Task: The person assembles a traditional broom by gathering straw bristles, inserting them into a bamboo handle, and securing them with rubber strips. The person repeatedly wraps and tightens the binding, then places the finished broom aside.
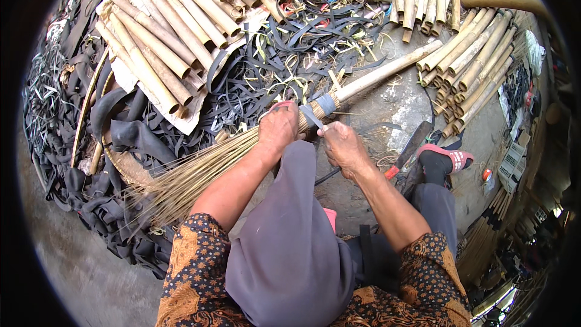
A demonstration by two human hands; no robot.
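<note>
Stick broom [242, 151], left hand [277, 128] gripping bristles, right hand [342, 145] pulling grey strap [313, 115]

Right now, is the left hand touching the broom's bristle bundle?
Touching. The head view shows the left hand wrapped around the broom's bristle bundle just below the grey binding, with no gap.

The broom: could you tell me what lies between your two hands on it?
In the head view, a grey strap crosses the broom between the left hand and right hand.

Your sleeves [193, 266] carry a brown-and-black floral batik print, and your head cloth [284, 248] is plain grey. At right, 1 red sandal [451, 156] has white stripes. Black rubber strips [254, 85] fill the upper centre beside tan bamboo poles [163, 30].
</note>
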